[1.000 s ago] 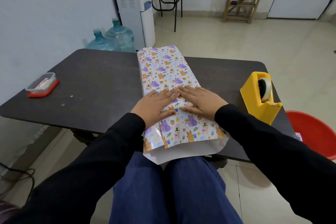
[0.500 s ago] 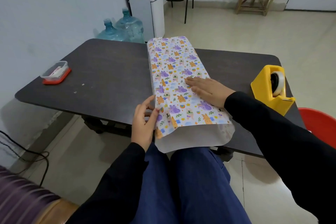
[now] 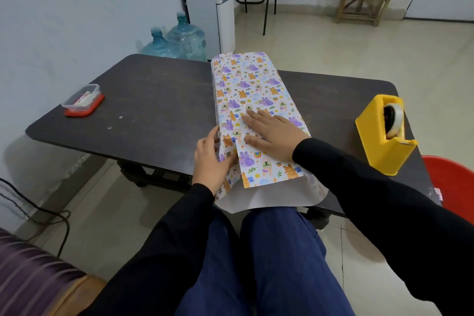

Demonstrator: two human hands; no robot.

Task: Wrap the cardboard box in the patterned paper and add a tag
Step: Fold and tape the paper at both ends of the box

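While the flap is pressed flat by the open right hand (image 3: 272, 133) | paper (image 3: 246, 84), wrapped round the hidden box on the surface (image 3: 154, 100), is gripped at its left fold by the left hand (image 3: 211, 156) | seam should be pulled taut before taping.

Purple-and-orange animal-print paper (image 3: 252, 84); yellow tape dispenser (image 3: 379, 141); dark table (image 3: 154, 100)

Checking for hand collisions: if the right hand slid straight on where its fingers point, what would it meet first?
Only more patterned paper, up to its left edge, then bare table. The right hand points away and leftward, so it seems to pass beyond the left hand, though depth is unclear.
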